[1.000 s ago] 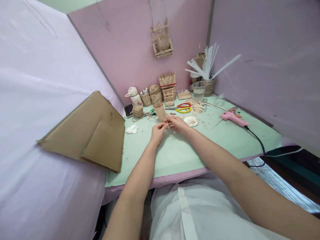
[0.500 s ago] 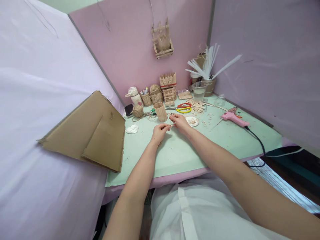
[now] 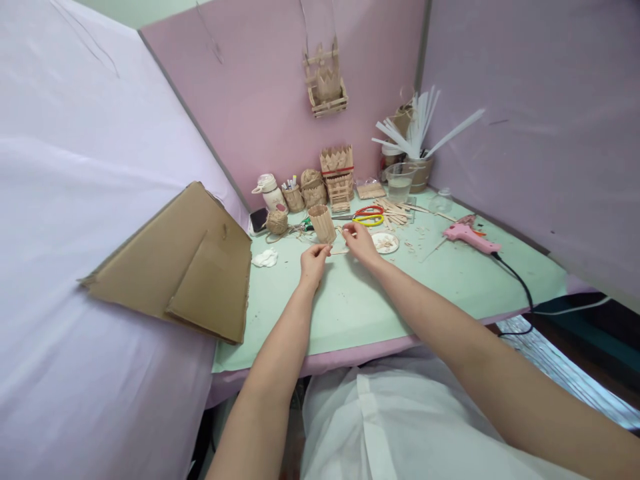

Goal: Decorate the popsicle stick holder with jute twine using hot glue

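Between finger and thumb, my left hand (image 3: 313,263) pinches one end of a thin wooden craft stick (image 3: 341,252), which points right toward my other hand. My right hand (image 3: 361,244) is beside the stick's far end, fingers curled and pressed together; whatever they hold is too small to make out. Just behind both hands stands a round cup of upright craft sticks (image 3: 323,225). A white plate (image 3: 395,241) with small wood bits lies right of my right hand. Scissors (image 3: 369,217) with red and yellow handles rest behind it.
A pink glue gun (image 3: 470,237) with a black cord lies at the right. Loose craft sticks (image 3: 393,212), a water tub (image 3: 399,183) and a twine ball (image 3: 277,222) are farther back. Folded cardboard (image 3: 200,280) leans at the left, near a white wad (image 3: 265,258).
My hands have moved apart: the left went slightly left and the right slightly up and right. More of the craft stick shows between them now.
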{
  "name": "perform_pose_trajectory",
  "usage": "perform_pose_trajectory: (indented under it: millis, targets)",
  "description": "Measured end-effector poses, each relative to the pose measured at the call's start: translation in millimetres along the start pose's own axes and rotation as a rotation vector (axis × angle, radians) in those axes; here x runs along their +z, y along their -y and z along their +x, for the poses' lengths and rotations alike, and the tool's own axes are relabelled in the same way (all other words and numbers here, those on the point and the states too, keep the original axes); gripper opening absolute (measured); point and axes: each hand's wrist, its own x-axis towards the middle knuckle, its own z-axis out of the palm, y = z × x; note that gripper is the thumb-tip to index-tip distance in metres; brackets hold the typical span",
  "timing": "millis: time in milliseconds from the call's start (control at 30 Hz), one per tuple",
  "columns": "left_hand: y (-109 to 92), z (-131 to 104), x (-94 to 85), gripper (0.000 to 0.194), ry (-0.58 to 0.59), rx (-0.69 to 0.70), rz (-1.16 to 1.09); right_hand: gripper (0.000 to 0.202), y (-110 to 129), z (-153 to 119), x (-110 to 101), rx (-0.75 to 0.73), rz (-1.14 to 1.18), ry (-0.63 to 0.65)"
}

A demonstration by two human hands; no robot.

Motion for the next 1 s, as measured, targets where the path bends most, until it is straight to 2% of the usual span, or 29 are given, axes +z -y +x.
perform_pose_trajectory:
  millis: [100, 200, 300, 433, 567, 733, 867, 1000]
  targets:
    - [5, 4, -3.1, 0.020, -0.076, -0.013, 0.012, 0.022, 4, -7, 2, -0.223, -0.087, 0.128]
    - [8, 5, -4.3, 0.018, -0.057, -0.002, 0.028, 0.020, 8, -14, 3, -0.369, -0.143, 0.245]
    - [11, 5, -4.3, 0.017, -0.021, 0.019, 0.057, 0.012, 9, -17, 2, -0.443, -0.198, 0.279]
    - [13, 5, -3.6, 0.018, -0.005, 0.034, 0.058, 0.008, 10, -16, 1, -0.458, -0.215, 0.284]
    - [11, 5, -2.3, 0.017, -0.012, 0.025, 0.012, 0.008, 14, -15, 2, -0.372, -0.122, 0.267]
    - [6, 3, -1.6, 0.019, -0.021, -0.002, 0.016, 0.010, 17, -14, 4, -0.157, 0.046, 0.257]
    - [6, 1, -1.3, 0.020, 0.015, 0.020, 0.052, 0.016, 15, -13, 6, 0.052, 0.174, 0.257]
    - [7, 1, -0.9, 0.019, 0.046, 0.041, 0.061, 0.018, 14, -14, 6, 0.139, 0.231, 0.248]
